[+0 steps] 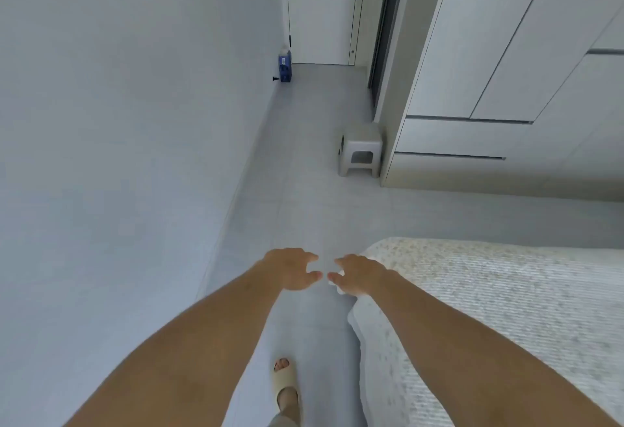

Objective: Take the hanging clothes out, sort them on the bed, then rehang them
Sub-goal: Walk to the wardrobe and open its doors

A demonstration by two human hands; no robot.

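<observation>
Head camera looks down a narrow strip of floor [304, 156] with a plain wall [118, 122] on the left. Far off by that wall stands a small blue box [284, 65], next to a white door [320, 21]. Near the bottom, one foot in a pale slipper [287, 389] steps on the floor. Both arms reach forward. The left hand [290, 268] has loose, bent fingers and holds nothing, so its grip is open. Just beside it, the right hand [359, 274] looks the same, but something small and white peeks out under its fingers, and I cannot tell if the hand holds it or if it is only bed cloth. To the right of the hands lies the bed [489, 308] with a bumpy light cover. Farther away sits a little stool [361, 149], touching the side of the big wardrobe [506, 72]. Its doors are closed, so the hanging clothes are hidden, most likely inside. What could go wrong: the path is tight, so the foot may bump the stool or the bed corner on the way. A slipper can slide on the smooth floor too.
</observation>
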